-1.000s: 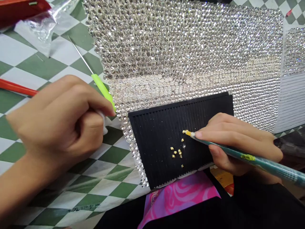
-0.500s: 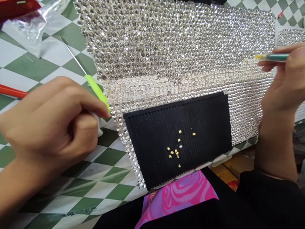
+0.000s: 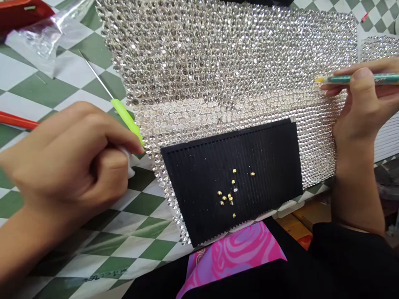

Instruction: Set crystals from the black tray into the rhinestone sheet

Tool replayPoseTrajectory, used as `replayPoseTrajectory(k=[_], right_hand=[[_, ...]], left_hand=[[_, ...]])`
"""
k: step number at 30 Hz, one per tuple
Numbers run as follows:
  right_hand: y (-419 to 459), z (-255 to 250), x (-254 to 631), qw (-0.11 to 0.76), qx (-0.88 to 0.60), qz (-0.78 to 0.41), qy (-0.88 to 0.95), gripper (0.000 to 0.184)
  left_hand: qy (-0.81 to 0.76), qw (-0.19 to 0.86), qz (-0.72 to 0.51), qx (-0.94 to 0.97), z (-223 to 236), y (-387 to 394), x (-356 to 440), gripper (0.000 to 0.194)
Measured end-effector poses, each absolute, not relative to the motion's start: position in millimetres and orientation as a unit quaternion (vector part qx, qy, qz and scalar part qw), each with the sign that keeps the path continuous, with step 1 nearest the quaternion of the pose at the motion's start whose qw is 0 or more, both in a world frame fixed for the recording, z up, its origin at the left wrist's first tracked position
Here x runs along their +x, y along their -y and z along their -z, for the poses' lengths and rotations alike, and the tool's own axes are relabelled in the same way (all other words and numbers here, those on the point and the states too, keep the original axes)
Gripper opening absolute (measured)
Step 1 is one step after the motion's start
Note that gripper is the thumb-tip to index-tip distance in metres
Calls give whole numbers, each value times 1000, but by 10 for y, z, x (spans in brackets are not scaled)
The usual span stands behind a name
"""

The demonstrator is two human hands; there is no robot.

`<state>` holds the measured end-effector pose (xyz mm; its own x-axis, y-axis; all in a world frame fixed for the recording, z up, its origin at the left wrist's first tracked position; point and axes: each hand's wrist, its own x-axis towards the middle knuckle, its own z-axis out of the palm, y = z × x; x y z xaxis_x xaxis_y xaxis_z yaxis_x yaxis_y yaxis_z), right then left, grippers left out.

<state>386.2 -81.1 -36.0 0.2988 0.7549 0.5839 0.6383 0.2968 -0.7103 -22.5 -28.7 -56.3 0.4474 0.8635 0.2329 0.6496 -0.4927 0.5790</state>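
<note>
A green-and-white checkered tablecloth (image 3: 131,226) covers the work surface. At the upper left, a red object (image 3: 23,16) sits with a crumpled clear plastic bag (image 3: 46,41) beside it. Below them, a red rod (image 3: 18,120) runs in from the left edge and passes out of sight behind the person's left hand (image 3: 77,153). That hand is clenched into a fist, with a white wad (image 3: 130,164) showing from under the curled fingers. Near its index finger lies a lime-handled awl (image 3: 124,118), metal point towards the upper left; whether finger and handle touch is unclear.

Across the middle spreads a large glittering rhinestone sheet (image 3: 199,54), with a paler band across it. A black ribbed tray (image 3: 274,166) lies over its lower part, hiding the stones underneath. Loose gold stones (image 3: 252,174) and one clear stone (image 3: 235,189) are scattered on the tray. Below it, pink-and-purple swirled fabric (image 3: 243,247) lies against black clothing.

On the right, the person's right hand (image 3: 363,99) grips a teal pen (image 3: 342,79), its yellow tip pointing left over the sheet; contact cannot be told. The hand and forearm block the sheet's right edge. Beyond, a second glittering piece (image 3: 380,45) is partly visible.
</note>
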Motion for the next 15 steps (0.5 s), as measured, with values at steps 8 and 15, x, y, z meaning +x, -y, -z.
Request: replayPoseTrajectory(k=[8,15], right_hand=[[813,439,3936,546,-530,7,649,14],[910,236,3594,513,-587,13,626,8]], left_hand=[[-428,210,-283,832,531,316,-192,23],[-416,204,-277,842,506,272,-227,23]])
